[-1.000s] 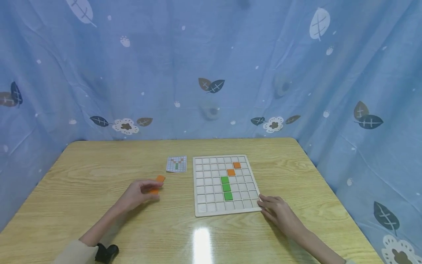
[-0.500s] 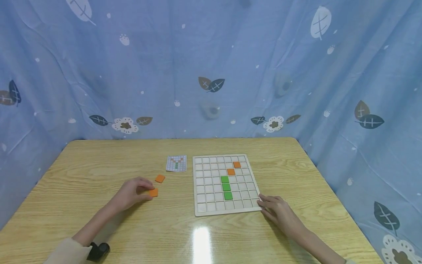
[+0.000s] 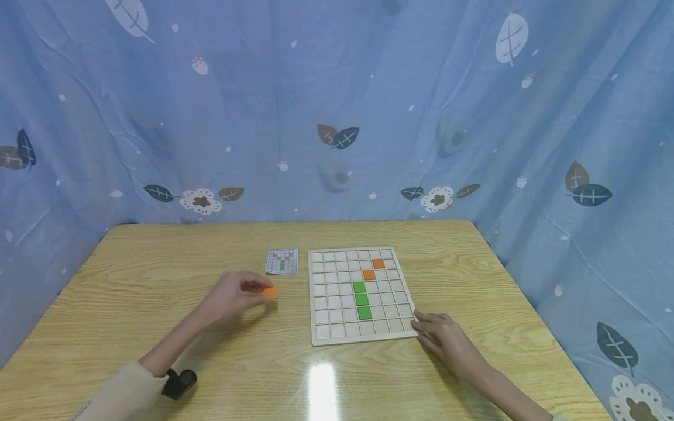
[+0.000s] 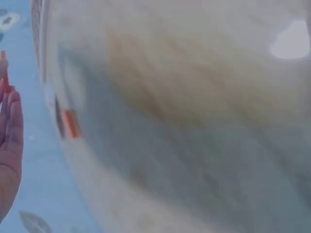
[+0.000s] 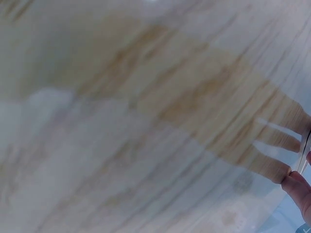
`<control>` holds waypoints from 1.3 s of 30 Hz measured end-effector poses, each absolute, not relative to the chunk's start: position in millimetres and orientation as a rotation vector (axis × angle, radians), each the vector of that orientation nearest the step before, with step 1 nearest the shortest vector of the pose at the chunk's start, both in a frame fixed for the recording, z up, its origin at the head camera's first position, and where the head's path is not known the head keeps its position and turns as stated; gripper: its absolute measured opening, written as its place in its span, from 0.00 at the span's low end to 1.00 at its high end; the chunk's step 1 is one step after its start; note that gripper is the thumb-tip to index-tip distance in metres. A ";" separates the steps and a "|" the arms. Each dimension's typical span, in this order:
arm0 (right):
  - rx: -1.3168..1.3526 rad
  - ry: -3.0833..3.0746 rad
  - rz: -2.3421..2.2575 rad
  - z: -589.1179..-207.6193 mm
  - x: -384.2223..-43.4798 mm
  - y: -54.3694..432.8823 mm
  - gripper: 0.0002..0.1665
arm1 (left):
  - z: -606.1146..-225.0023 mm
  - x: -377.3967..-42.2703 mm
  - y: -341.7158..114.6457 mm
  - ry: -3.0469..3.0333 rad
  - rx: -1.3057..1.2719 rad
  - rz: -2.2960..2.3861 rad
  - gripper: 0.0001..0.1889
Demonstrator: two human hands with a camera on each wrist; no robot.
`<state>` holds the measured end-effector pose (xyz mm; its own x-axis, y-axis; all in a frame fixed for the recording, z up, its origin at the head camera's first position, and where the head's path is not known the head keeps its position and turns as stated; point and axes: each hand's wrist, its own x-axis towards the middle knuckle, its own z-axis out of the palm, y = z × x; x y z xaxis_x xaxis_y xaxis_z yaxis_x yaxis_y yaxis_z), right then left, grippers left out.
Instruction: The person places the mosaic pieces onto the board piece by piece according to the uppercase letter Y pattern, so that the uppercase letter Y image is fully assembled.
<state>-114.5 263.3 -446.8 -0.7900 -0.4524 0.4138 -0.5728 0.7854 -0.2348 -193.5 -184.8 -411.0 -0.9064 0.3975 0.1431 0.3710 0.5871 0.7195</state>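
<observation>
In the head view, my left hand [image 3: 234,295] pinches an orange square tile [image 3: 271,293] between thumb and fingers, left of the white grid board [image 3: 337,331]. The left wrist view shows this hand [image 4: 10,141] at its left edge, with a strip of orange at the fingertips. Another orange tile [image 4: 71,123] lies on the table there, blurred; the left hand hides it in the head view. My right hand [image 3: 447,345] rests its fingertips on the board's lower right corner. Three green tiles [image 3: 361,299] form a column on the board, with two orange tiles [image 3: 369,275] stepping up rightward.
A small printed card [image 3: 282,261] with a coloured grid pattern lies left of the board. The wooden table [image 3: 158,257] ends against a blue patterned curtain [image 3: 337,88]. A black strap device [image 3: 179,383] sits at the left wrist.
My left hand has pulled back to the lower orange tile, then moved up and right with an orange tile in its fingers. The right hand and board have stayed put.
</observation>
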 end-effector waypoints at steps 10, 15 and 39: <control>0.779 -2.640 0.496 -447.6 -114.5 265.0 0.19 | -400.9 -219.0 -133.9 2.691 0.833 1.284 0.13; 0.773 -2.646 0.483 -447.7 -114.4 265.4 0.18 | -397.3 -233.9 -106.4 2.682 0.900 1.260 0.11; 0.761 -2.671 0.497 -447.2 -113.5 263.7 0.18 | -409.1 -267.0 -42.3 2.670 0.716 1.057 0.10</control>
